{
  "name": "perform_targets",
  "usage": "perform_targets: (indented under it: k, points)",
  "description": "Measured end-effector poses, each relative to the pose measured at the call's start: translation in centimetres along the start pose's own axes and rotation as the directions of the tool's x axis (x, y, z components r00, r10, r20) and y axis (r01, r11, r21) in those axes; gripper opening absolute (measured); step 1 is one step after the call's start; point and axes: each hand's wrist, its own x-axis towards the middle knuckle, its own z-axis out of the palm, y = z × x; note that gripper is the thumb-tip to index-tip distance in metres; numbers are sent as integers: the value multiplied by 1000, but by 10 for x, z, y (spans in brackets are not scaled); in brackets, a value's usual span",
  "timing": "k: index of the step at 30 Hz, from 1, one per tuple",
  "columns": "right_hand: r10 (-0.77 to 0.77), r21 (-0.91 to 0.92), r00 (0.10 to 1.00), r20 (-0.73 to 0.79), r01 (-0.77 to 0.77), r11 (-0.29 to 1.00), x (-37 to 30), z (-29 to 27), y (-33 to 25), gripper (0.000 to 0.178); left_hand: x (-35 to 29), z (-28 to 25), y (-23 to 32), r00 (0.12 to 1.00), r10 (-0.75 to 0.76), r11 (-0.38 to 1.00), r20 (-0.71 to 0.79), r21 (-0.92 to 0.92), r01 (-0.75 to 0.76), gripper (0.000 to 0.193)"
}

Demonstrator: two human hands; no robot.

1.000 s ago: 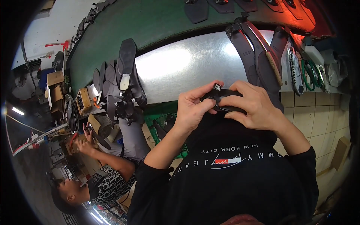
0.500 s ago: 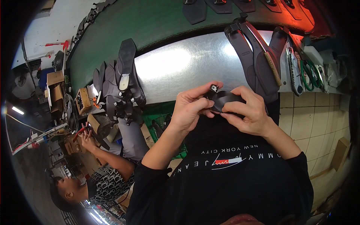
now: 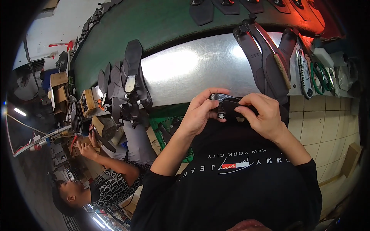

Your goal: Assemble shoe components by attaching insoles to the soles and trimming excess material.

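A black sandal sole with a glossy strap end (image 3: 230, 104) is held between both hands, in front of my chest at the near edge of the bench. My left hand (image 3: 198, 113) pinches its left end, thumb on top; a small pale tab pokes out below those fingers. Farther right along the sole, my right hand (image 3: 264, 115) grips it between thumb and fingers. The rest of the sole is partly hidden by the right hand and blends into my black shirt. More dark soles (image 3: 254, 57) lie on the bench beyond my right hand.
Beside those soles are a wooden-handled tool (image 3: 282, 71), a utility cutter (image 3: 303, 77) and green-handled scissors (image 3: 319, 79). A metal plate (image 3: 208, 65) covers the bench front. Piled soles (image 3: 133, 57) stand left, above a green crate (image 3: 156, 122). A co-worker (image 3: 111, 188) sits at left.
The sole has been turned in my hands: its pale tab was at the top and now points down. My right fingers have shifted along it. The co-worker's hands have moved apart.
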Motion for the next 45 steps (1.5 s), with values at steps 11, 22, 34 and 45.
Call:
perform_targets:
  k: [11, 22, 34, 45]
  points:
    - [32, 51, 999, -13, -31, 998, -7, 7, 5, 15, 5, 1, -10, 997, 72, 960, -39, 272, -58, 20]
    - [362, 323, 901, 239, -425, 845, -3, 0, 4, 16, 5, 4, -9, 994, 28, 974, -108, 224, -3, 10]
    - [59, -121, 904, -422, -121, 985, 61, -59, 41, 16, -20, -56, 6, 887, 215, 825, -408, -410, -388, 35]
    - [162, 223, 987, 3, -158, 962, 18, -14, 19, 36, 11, -47, -28, 976, -159, 436, -150, -898, -67, 25]
